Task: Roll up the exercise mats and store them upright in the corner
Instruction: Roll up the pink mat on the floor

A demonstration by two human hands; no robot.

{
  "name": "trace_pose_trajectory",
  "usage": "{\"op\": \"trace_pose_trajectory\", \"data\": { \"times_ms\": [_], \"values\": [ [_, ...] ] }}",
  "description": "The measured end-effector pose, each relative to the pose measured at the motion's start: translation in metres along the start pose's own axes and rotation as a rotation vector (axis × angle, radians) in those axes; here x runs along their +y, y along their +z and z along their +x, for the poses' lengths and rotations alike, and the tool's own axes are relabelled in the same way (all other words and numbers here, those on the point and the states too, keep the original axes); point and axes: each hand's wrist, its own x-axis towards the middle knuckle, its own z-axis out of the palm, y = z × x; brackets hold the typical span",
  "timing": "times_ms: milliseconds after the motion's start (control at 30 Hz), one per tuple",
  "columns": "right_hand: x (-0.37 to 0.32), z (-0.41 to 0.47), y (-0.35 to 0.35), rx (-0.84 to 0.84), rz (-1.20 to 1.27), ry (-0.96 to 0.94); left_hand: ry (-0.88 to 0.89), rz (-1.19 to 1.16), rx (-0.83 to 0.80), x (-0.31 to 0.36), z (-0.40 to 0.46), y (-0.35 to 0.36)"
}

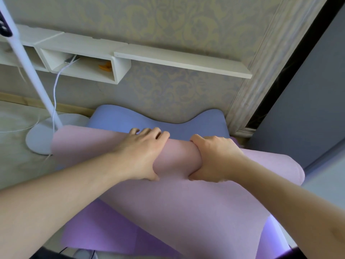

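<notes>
At far left a white lamp stands on its round base, its cord trailing up to a wall shelf, and the left end of my pink mat lies just beside that base. The rolled part of the mat runs across the middle, and both my hands are clamped on it side by side, close together but not touching. My left hand wraps over the roll with its fingers curled across the far side; my right hand grips it the same way, thumb tucked under, I judge to keep the coil tight so it cannot spring open. The unrolled stretch spreads toward me over a purple mat. A blue mat lies beyond the roll, its far edge curling up against the wallpapered wall. At right is the corner, where I reckon all 3 mats must end up upright; none is there yet.
</notes>
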Motion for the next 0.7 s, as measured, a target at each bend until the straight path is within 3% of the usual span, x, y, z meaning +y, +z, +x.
{"op": "trace_pose_trajectory", "data": {
  "times_ms": [100, 300, 533, 700],
  "values": [
    [0.002, -0.002, -0.001, -0.051, 0.033, 0.003, -0.005, 0.007, -0.05, 0.004, 0.002, 0.001],
    [-0.006, -0.001, 0.002, -0.023, -0.091, -0.046, -0.059, -0.192, -0.121, -0.009, 0.005, -0.012],
    [-0.002, -0.002, -0.001, -0.017, -0.002, -0.018, -0.014, 0.021, -0.06, 0.004, 0.001, -0.005],
    [-0.005, -0.002, 0.0, -0.015, -0.069, -0.032, -0.067, -0.147, -0.083, -0.007, 0.004, -0.014]
  ]
}}
